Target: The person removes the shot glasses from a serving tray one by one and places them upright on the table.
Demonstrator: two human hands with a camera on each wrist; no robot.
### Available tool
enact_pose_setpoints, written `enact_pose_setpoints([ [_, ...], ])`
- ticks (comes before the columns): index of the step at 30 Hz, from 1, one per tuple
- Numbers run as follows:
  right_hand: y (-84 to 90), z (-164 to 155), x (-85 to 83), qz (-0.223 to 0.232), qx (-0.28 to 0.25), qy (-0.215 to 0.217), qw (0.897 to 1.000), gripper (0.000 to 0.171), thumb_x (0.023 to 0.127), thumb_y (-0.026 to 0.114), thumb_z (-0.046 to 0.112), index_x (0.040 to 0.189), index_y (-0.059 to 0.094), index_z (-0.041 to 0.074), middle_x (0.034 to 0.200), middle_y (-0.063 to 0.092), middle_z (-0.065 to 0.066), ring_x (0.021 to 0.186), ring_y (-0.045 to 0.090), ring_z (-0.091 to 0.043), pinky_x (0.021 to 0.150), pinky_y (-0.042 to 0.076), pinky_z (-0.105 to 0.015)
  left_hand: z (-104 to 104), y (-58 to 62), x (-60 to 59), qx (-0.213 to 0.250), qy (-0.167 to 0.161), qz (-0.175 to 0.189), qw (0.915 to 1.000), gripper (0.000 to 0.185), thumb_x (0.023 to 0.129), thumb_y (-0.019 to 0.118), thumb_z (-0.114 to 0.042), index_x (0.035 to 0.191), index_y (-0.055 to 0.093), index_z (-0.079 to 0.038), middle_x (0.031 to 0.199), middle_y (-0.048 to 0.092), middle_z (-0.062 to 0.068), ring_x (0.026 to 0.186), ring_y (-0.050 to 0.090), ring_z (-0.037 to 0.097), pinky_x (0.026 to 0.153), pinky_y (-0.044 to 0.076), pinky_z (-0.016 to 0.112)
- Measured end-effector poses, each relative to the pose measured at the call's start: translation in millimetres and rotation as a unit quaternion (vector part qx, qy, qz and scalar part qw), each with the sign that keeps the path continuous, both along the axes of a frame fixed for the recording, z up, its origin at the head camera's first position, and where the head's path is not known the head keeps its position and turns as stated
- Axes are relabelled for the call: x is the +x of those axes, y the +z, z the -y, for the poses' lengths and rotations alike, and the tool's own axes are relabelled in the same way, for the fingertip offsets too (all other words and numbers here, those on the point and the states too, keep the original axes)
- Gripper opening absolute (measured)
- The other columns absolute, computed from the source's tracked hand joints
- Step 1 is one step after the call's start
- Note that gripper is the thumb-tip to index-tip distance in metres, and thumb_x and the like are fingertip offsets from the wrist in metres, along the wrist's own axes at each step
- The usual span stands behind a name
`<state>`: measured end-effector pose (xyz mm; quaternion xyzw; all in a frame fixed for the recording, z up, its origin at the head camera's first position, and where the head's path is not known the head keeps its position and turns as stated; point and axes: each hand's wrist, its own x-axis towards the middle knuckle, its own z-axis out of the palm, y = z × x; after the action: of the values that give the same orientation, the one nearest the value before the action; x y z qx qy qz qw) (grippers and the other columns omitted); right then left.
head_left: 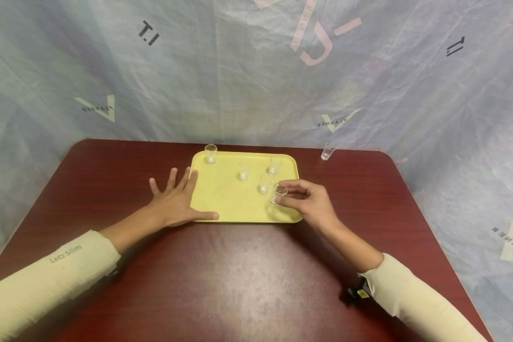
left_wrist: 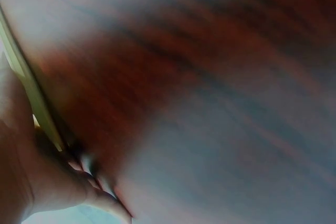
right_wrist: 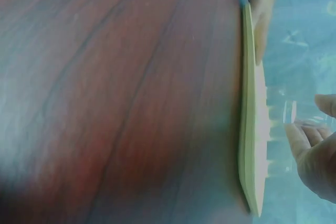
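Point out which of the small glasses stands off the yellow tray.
The glass on the bare table, beyond the tray's far right corner. Four others stand on the tray, and the right hand holds a fifth over it.

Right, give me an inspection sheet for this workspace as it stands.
Surface: dark red-brown wooden table, bare in front.
Job's things: yellow rectangular plastic tray holding four small clear glasses; a fifth clear shot glass is pinched over the tray's near right part.
Clutter: one more small clear glass on the table beyond the tray's far right corner.
Hands: left hand flat, fingers spread, against the tray's left edge; right hand pinches the shot glass.
Cables: nothing seen.
Surroundings: pale printed plastic sheeting behind the table.
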<state>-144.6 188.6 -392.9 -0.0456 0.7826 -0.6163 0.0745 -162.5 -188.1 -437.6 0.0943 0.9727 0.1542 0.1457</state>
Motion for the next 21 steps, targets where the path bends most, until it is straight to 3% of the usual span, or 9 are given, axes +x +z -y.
enact_pose_setpoints([
  [12, 0.5, -29, -5.0, -0.015, 0.011, -0.04, 0.999, 0.045, 0.094, 0.093, 0.014, 0.136, 0.08, 0.005, 0.114, 0.086, 0.008, 0.106, 0.083, -0.006, 0.094, 0.065, -0.023, -1, -0.5, 1.8, 0.003, 0.003, -0.002, 1.0, 0.16, 0.072, 0.058, -0.112, 0.183, -0.005, -0.015, 0.191, -0.008, 0.016, 0.175, -0.017, 0.051, 0.12, -0.021, 0.093],
  [21, 3.7, -48, -8.2, -0.028, -0.021, -0.065, 0.997, 0.047, 0.095, 0.09, 0.007, 0.138, 0.077, -0.002, 0.112, 0.085, 0.014, 0.107, 0.082, -0.003, 0.094, 0.066, -0.022, -2, 1.1, 1.8, 0.007, 0.002, -0.002, 1.0, 0.159, 0.073, 0.059, -0.111, 0.183, -0.004, -0.015, 0.191, -0.007, 0.016, 0.175, -0.017, 0.051, 0.12, -0.021, 0.093],
])
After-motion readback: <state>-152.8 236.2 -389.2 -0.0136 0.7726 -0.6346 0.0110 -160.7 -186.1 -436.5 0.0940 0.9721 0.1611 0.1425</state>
